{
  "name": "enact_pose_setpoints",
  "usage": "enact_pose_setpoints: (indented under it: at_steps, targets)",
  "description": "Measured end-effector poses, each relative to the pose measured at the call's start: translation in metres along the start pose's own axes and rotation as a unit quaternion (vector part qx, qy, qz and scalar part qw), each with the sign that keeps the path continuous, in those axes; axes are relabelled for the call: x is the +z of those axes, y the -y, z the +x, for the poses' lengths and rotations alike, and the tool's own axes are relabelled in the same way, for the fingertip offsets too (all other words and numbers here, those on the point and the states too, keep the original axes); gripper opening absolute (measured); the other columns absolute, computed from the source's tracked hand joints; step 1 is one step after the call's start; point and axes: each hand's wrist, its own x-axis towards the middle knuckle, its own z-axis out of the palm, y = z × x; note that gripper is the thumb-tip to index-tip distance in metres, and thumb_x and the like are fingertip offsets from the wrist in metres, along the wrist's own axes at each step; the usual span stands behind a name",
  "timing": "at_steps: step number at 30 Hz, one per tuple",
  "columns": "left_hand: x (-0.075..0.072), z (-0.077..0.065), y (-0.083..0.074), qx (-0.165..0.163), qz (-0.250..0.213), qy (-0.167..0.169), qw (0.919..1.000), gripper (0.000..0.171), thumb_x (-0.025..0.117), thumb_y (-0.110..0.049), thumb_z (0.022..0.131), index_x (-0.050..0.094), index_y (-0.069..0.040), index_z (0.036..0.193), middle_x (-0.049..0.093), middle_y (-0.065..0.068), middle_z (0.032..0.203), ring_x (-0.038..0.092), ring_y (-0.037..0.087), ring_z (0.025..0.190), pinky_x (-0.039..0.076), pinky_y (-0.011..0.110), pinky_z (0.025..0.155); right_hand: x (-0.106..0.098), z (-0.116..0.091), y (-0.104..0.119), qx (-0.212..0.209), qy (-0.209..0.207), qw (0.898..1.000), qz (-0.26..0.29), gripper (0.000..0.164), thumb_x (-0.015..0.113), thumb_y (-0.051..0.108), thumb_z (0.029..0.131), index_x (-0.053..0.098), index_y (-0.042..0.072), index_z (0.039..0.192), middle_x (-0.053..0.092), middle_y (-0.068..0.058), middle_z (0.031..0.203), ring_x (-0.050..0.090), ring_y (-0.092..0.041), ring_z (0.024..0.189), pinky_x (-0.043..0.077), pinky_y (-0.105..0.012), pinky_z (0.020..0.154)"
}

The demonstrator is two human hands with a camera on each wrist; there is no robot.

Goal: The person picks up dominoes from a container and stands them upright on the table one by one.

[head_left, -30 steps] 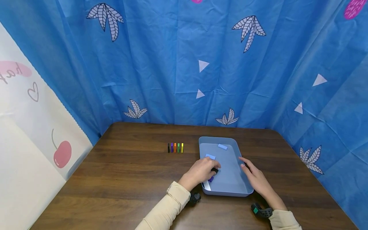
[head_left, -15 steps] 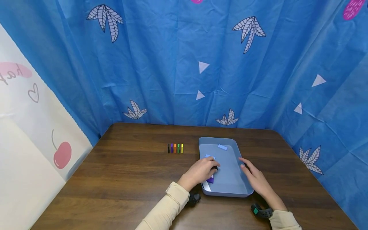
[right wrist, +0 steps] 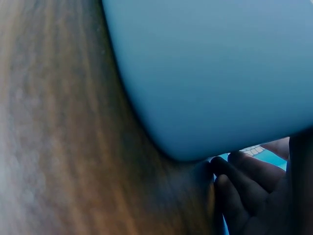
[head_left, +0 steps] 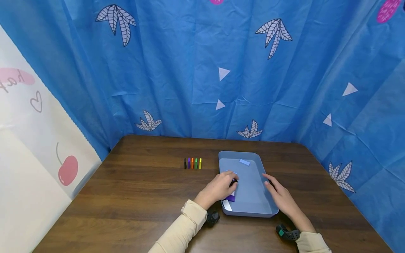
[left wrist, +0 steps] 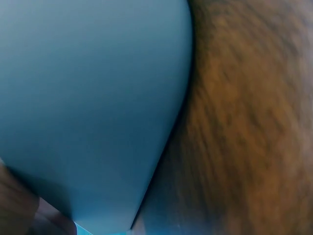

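In the head view my left hand (head_left: 219, 185) reaches over the near left side of a blue-grey tray (head_left: 253, 191). Its thumb and fingers pinch a small black block (head_left: 233, 182), mostly hidden by the fingers. Just below the hand lies a purple block (head_left: 230, 198), with a sliver of white beside it. A light blue block (head_left: 244, 162) lies at the tray's far end; another is partly covered by the left fingertips. My right hand (head_left: 281, 196) rests at the tray's right rim, fingers loosely extended. The right wrist view shows the right hand's fingers (right wrist: 239, 191) beneath the tray's edge.
On the brown wooden table (head_left: 133, 196), left of the tray, several small blocks (head_left: 192, 163) in black, purple, orange, green and yellow stand in a row. A white patch (head_left: 227, 205) shows in the tray's near left corner. A blue curtain (head_left: 177, 70) hangs behind.
My left hand has shifted slightly left with the black block between its fingers. More of the purple block now shows. The right hand and the row of blocks stay as they were.
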Motion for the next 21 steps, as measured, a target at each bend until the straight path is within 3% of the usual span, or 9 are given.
enact_pose_setpoints:
  at_steps: [10,17,21]
  targets:
    - [-0.0037,-0.0006,0.0021,0.017,-0.023,0.012,0.9995,0.021,0.069,-0.014,0.095,0.075,-0.008,0.114,0.069,0.001,0.109,0.064,0.009,0.096,0.053,0.015,0.084,0.0001,-0.0011,-0.0009,0.004,0.001,1.0,-0.004,0.055,0.035,0.039,0.113,0.035,0.007,0.158,0.037,-0.029,0.159,0.044,-0.053,0.139,0.039,-0.071,0.107]
    - [-0.005,-0.0001,0.0023,0.009,-0.035,0.01,0.9993,0.02,0.069,-0.014,0.094,0.076,-0.01,0.112,0.076,0.0,0.109,0.068,0.011,0.104,0.054,0.021,0.094,-0.0003,-0.0001,-0.0009,0.001,0.001,1.0,-0.002,0.054,0.035,0.038,0.113,0.036,0.007,0.158,0.038,-0.029,0.159,0.044,-0.053,0.139,0.04,-0.071,0.106]
    - [-0.0044,0.0,0.0026,0.009,-0.034,0.009,0.9994,0.019,0.068,-0.014,0.095,0.077,-0.009,0.111,0.076,0.001,0.109,0.069,0.012,0.103,0.054,0.021,0.094,-0.0002,-0.0008,-0.0009,-0.001,0.002,1.0,-0.002,0.054,0.036,0.038,0.113,0.036,0.008,0.158,0.039,-0.029,0.159,0.046,-0.052,0.138,0.041,-0.07,0.105]
